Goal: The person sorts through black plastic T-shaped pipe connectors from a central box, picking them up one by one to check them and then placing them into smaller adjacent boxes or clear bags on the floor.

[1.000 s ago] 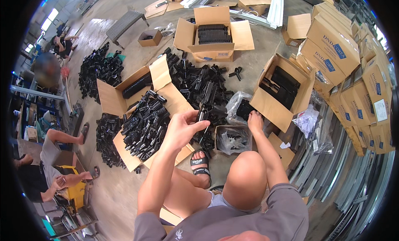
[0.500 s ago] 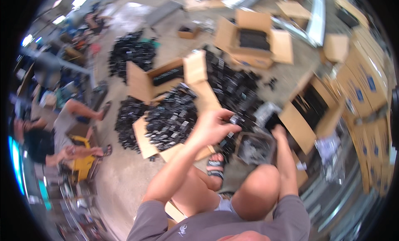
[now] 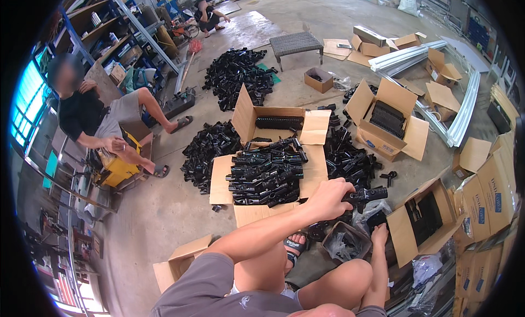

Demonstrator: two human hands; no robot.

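Observation:
My left hand point(image 3: 330, 200) reaches across to the right, its thumb and fingers closed round one end of a black tubular fitting point(image 3: 369, 195). The fitting points sideways to the right. Beyond my right knee, my right hand point(image 3: 379, 235) has its fingers closed on a flat black piece point(image 3: 377, 219), whose kind I cannot make out. Just left of that hand stands a dark bin point(image 3: 328, 243) with clear plastic bags point(image 3: 344, 246) in it. A heap of similar black fittings point(image 3: 265, 177) lies on the spread flaps of an open carton point(image 3: 243, 117).
More black fittings lie in piles on the floor point(image 3: 238, 76). An open carton point(image 3: 414, 243) with black parts stands at my right, another point(image 3: 377, 147) farther back. A person point(image 3: 104, 120) sits at left; another point(image 3: 208, 16) crouches far back. A woven stool point(image 3: 295, 43) stands beyond.
The view has tilted up and shows more of the floor beyond. My left hand has moved right with its black fitting, which now shows lengthwise. My right hand stays near the bin.

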